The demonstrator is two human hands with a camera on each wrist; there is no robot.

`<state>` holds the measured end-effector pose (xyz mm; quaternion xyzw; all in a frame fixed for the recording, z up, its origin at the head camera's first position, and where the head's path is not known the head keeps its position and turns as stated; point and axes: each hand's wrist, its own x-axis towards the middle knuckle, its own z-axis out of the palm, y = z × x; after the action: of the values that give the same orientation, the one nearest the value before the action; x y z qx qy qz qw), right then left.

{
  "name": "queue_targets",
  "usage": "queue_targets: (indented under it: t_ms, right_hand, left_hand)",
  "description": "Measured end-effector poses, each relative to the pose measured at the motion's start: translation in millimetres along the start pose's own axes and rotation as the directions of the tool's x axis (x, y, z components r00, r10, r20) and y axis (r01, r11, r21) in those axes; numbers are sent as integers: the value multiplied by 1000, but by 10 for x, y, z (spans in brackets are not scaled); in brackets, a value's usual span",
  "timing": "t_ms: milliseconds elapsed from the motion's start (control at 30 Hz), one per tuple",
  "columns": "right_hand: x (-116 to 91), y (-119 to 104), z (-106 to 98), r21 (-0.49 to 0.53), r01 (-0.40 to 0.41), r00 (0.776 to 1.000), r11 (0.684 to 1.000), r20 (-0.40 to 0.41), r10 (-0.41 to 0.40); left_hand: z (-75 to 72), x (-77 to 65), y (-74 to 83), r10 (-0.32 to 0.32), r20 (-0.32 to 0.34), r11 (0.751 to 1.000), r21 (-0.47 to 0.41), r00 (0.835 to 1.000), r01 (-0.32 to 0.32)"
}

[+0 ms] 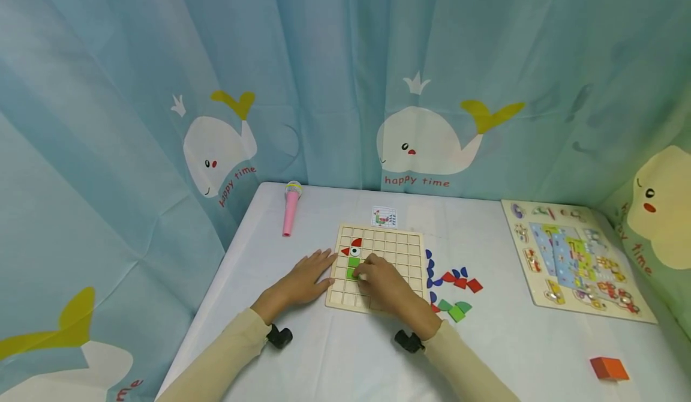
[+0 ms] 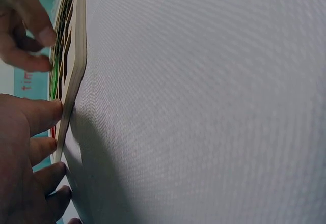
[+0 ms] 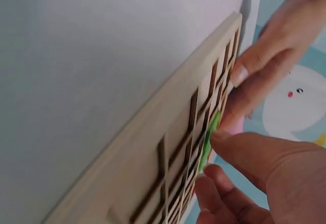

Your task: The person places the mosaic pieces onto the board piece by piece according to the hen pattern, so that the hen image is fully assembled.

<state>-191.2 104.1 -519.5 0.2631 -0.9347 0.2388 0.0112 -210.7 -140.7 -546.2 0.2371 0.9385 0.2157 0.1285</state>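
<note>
A wooden grid board lies on the table. On its left part are a red quarter-round piece, a red triangle, a white tile with an eye and a green square. My right hand has its thumb and curled fingertips at a second green square, just below the first. Thumb and fingers pinch at this green piece in the right wrist view. With fingers spread, my left hand rests against the board's left edge, its fingertips touching the rim in the left wrist view.
A small picture card lies behind the board. Right of it are blue half-rounds, red squares and green pieces. A pink toy microphone, a puzzle board and an orange block lie farther out.
</note>
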Motion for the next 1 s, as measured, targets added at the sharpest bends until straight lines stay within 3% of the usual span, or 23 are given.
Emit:
queue_targets:
  t_ms: [167,367,467,633,767,1000]
  right_hand:
    - [-170,133,-171,15,-97,995,995,37,96]
    - [-495,412,-520,32,-211,975,977,79,208]
    - [-683,599,-709,66,-291,951,955,127,281]
    - [-933,880,-976,57,-429,889,901,205,410]
    - [-1105,1070,-1066,14,-461,861,887,249,444]
    - [-1278,1211,-1017,46,-473,852,880,279,444]
  left_hand:
    - [3,-6,11,-14,4,1000,-2,1000,14]
    - [-3,-19,24,-23,-3,1000,-4,1000,23]
    - [-6,-18,29,-18,-2,1000,-5,1000,18]
    - [-18,-20,37,-17,-3,1000,-1,1000,17]
    - [-20,-20,42,-17,-3,1000,-6,1000,17]
    - [-9,-13,57,-16,-8,1000,-4,1000,15]
